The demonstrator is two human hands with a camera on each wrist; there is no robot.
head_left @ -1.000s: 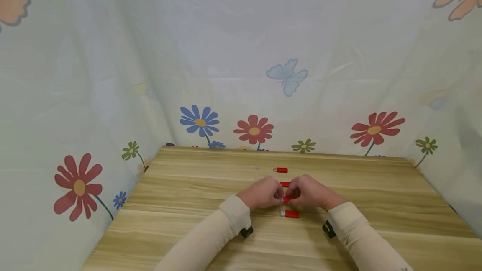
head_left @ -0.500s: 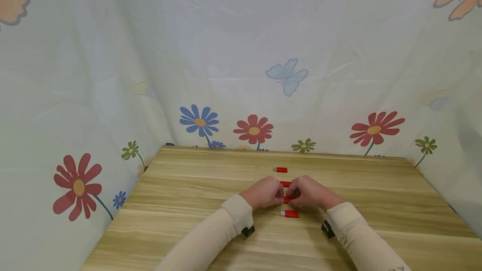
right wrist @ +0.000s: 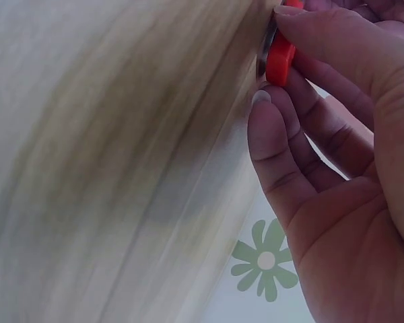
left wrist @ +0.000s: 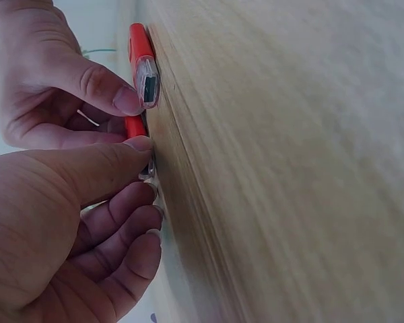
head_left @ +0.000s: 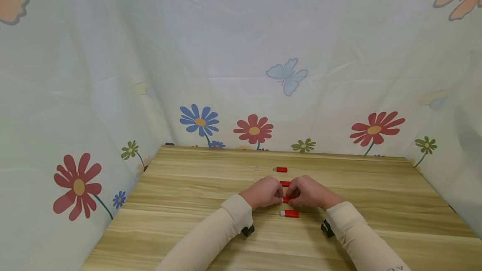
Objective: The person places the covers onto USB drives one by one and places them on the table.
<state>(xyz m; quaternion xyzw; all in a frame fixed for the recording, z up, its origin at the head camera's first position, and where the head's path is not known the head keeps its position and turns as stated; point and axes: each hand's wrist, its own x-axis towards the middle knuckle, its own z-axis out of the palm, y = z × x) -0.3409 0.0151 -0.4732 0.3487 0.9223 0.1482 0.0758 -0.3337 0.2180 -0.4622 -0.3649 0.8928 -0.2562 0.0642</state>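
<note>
Both hands meet over one red USB flash drive (head_left: 286, 200), low over the wooden table. My left hand (head_left: 263, 192) pinches its clear-tipped end between thumb and fingers. On the red body is my right hand (head_left: 310, 192), its thumb and fingers gripping it; the drive (right wrist: 281, 59) shows beside that thumb in the right wrist view. Fingers partly hide the join between the red body and the clear end. Closer to the person lies another red drive (head_left: 290, 213), whose plug is inside a clear cap (left wrist: 148, 84) in the left wrist view.
Beyond the hands lie two more red drives, the far one (head_left: 280, 170) and a partly hidden one (head_left: 285, 183). A small clear piece (head_left: 257, 168) rests left of the far drive. The wooden table (head_left: 180, 187) ends at a flowered curtain (head_left: 241, 53).
Almost nothing differs. Both hands keep hold of the same drive in the same place, with only slight shifts of the sleeves.
</note>
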